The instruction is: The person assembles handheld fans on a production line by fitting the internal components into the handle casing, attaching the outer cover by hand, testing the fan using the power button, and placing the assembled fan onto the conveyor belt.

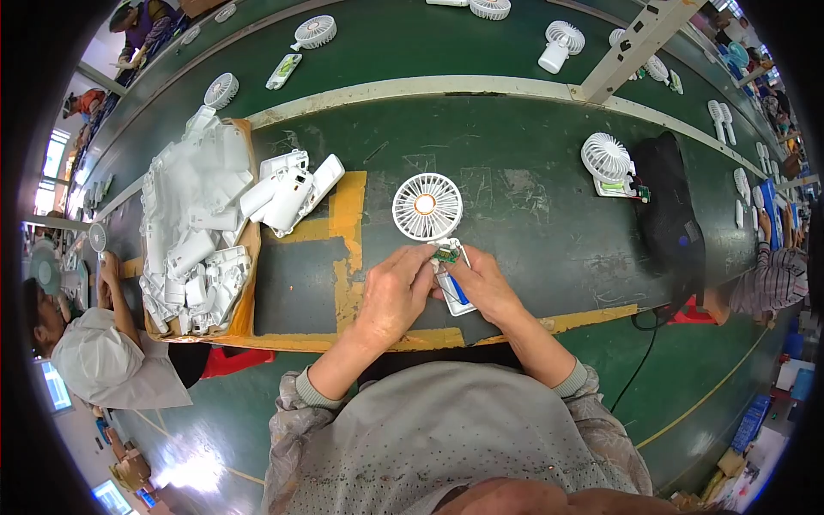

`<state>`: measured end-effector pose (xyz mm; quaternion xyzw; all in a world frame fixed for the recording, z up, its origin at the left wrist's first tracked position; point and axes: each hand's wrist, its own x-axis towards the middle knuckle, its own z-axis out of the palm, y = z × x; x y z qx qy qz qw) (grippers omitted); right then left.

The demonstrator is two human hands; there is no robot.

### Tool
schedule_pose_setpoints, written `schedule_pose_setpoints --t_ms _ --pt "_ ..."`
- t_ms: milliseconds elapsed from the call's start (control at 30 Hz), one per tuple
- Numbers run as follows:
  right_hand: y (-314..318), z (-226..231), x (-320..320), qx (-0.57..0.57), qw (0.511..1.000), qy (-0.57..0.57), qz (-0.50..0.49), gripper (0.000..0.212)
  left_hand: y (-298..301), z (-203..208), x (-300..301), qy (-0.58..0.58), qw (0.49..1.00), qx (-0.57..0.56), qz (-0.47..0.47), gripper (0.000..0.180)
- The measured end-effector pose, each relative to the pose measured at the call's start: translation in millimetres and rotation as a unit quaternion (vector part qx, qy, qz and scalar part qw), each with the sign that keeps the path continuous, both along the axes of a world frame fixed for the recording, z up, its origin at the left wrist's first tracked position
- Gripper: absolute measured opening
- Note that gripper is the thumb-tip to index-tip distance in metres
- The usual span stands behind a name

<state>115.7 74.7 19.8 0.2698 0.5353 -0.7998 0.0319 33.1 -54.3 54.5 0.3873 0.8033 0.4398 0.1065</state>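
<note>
1. While both hands meet at the middle of the green tabletop, they close on a small white handheld fan lying flat there, its round grille pointing to twelve o'clock and its open handle running back toward the person.
2. The left hand curls round the handle from nine o'clock, fingers pressed against its side near a small green circuit board set just under the grille.
3. The right hand comes in from three o'clock, fingertips pinched at the same spot by the board; a blue part shows inside the handle between the hands.
4. At nine to ten o'clock of the hands, a brown cardboard tray holds a heap of white plastic shells, with a few more shells spilled just beside it on a yellow floor-tape patch.
5. At two o'clock, well apart, a second fan rests beside a black bag.
6. Another person in a white cap sits at eight o'clock.
</note>
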Motion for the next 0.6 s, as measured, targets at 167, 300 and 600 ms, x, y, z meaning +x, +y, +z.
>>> schedule_pose_setpoints --t_ms 167,300,600 --pt "2.9 0.4 3.2 -0.076 0.997 0.008 -0.013 0.026 -6.4 -6.9 -2.1 0.033 0.999 0.005 0.026 0.013" --pt "8.8 8.1 5.3 -0.153 0.987 0.005 -0.044 0.033 -7.0 0.3 -3.0 -0.013 0.999 -0.012 0.034 0.010" --pt "10.2 6.6 5.1 -0.151 0.988 0.002 -0.027 0.045 -4.8 -7.4 -0.4 -0.043 0.999 -0.014 0.013 0.003"
